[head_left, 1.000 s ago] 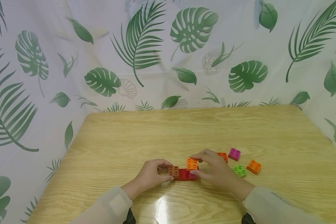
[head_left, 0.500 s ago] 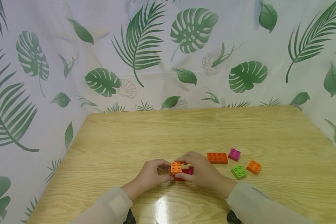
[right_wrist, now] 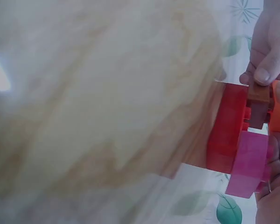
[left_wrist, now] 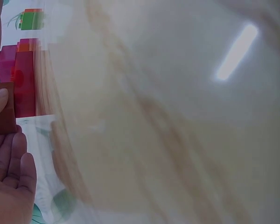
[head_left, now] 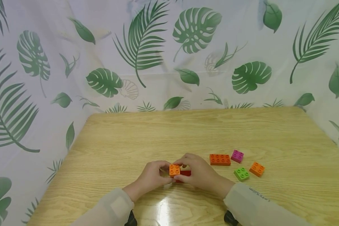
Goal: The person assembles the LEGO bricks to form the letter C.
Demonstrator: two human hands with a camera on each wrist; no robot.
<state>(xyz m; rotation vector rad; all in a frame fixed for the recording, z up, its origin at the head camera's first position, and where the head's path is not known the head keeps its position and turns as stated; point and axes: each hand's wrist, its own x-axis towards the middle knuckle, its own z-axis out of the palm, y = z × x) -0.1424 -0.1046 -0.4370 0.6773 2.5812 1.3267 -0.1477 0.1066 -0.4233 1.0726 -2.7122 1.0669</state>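
My left hand (head_left: 153, 177) pinches a small brown toy brick (right_wrist: 259, 95) by its sides. That brick sits on one end of a long red brick (right_wrist: 226, 128). A magenta brick (right_wrist: 247, 161) stands on the red brick's other end, hidden behind my right hand in the head view. My right hand (head_left: 200, 172) pinches an orange brick (head_left: 174, 169) right over the brown one. In the right wrist view, brown studs show between those two bricks. The left wrist view also shows the brown brick (left_wrist: 8, 112) between thumb and fingers.
To the right on the wooden table (head_left: 135, 135) lie a long red-orange brick (head_left: 219, 159), a magenta brick (head_left: 237, 156), a green brick (head_left: 241, 174) and another orange brick (head_left: 256, 169). A leaf-patterned cloth (head_left: 158, 94) hangs behind the table.
My right hand has moved left with the orange brick, from over the red brick's right part to over the brown brick. My left hand has stayed in place.
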